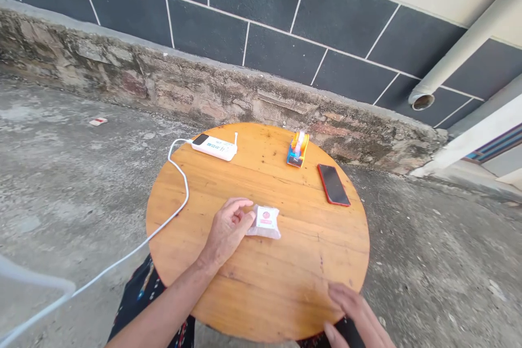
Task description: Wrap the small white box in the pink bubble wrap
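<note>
A small wrapped packet (267,232), in clear crinkled plastic with a white label printed in red, lies near the middle of the round wooden table. Beside its left edge is my left hand (228,228); its fingers are loosely curled, with thumb and forefinger apart. The thumb tip is at the wrapper's edge, and I cannot tell whether it presses on it. Over the table's lower right rim, my right hand (359,318) is partly out of view and somewhat blurred. Its thumb stands away from the fingers, and nothing shows between them.
On the round table (261,288) are a tape dispenser (298,150) at the back, a red-edged phone (333,185) at right, and a white device (215,147) at back left. Its white cable (185,185) runs off the left side. A stone-based wall (244,95) stands behind.
</note>
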The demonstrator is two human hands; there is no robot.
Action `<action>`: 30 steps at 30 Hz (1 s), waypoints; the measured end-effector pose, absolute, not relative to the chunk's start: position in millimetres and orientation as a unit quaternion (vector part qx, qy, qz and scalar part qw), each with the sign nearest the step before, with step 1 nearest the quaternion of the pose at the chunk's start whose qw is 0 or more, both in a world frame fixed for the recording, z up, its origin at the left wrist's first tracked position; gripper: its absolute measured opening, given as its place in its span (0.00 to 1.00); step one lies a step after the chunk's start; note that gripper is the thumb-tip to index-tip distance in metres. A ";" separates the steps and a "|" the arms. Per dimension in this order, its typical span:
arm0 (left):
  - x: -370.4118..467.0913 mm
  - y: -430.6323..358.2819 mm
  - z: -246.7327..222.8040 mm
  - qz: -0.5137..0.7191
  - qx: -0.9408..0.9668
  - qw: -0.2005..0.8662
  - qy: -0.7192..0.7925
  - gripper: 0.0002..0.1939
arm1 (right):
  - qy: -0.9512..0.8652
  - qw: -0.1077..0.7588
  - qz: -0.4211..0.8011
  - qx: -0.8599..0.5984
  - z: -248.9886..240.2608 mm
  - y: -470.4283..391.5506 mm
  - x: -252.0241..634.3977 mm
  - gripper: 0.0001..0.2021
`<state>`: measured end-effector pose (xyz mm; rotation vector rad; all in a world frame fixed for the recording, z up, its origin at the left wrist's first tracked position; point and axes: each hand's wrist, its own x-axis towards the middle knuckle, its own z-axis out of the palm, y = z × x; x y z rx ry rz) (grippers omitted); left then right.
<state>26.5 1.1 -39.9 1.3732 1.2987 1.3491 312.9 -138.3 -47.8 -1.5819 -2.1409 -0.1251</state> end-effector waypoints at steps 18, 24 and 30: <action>28.6 -4.9 -34.9 0.437 0.661 0.358 0.494 0.23 | -0.723 0.316 0.279 -0.548 -39.2 -14.9 212.8 0.35; 26.9 -3.4 -35.7 0.448 0.651 0.389 0.473 0.23 | -0.716 0.341 0.236 -0.561 -43.0 -11.7 206.4 0.29; 24.8 -3.4 -35.7 0.444 0.642 0.418 0.464 0.23 | -0.726 0.341 0.221 -0.556 -48.9 -11.2 206.0 0.28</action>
